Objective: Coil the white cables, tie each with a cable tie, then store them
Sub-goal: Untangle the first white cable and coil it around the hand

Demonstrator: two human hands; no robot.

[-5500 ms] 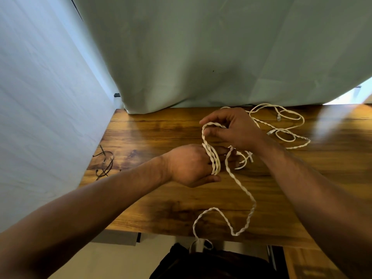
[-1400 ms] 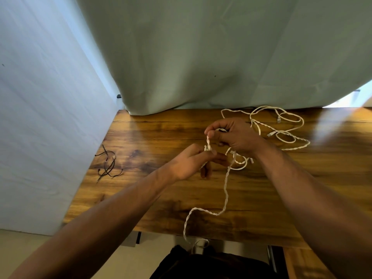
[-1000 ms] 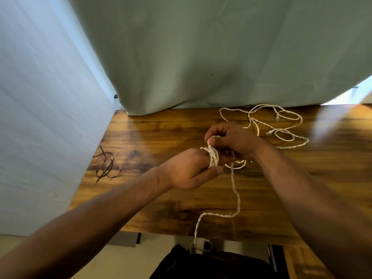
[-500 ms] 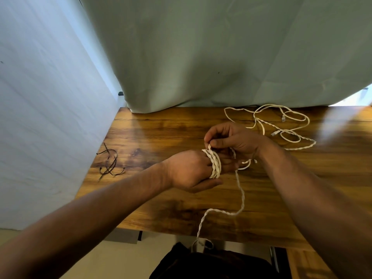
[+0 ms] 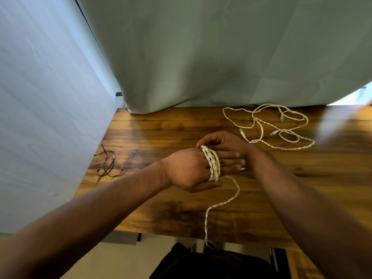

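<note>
Wooden surface (image 5: 161, 133) fills the lower frame, with grey cloth (image 5: 201, 57) hanging behind it. Loose white cables (image 5: 277, 125) lie tangled at the far right, well apart from the work. Left hand (image 5: 187, 170) is flat and acts as the former, with its fingers (image 5: 231, 160) straight and pointing right. The white cable (image 5: 213, 164) is wound round them in several turns, its loops running across the fingers. Right hand (image 5: 223, 141) sits just behind, at the top of the coil, fingertips pinching the strand there.

Free tail (image 5: 223, 204) drops from the coil's near side, runs toward the body and goes over the near edge. Its end isn't clear. So the slack lies below both hands and nearer the body, long axis roughly near-far. Right hand is the one placed to feed it. My read is that the next wrap goes under the left fingers and back over, with this cable's coil about midway.

Black cable ties (image 5: 107, 164) sit far left, on the left hand's side, untouched.
</note>
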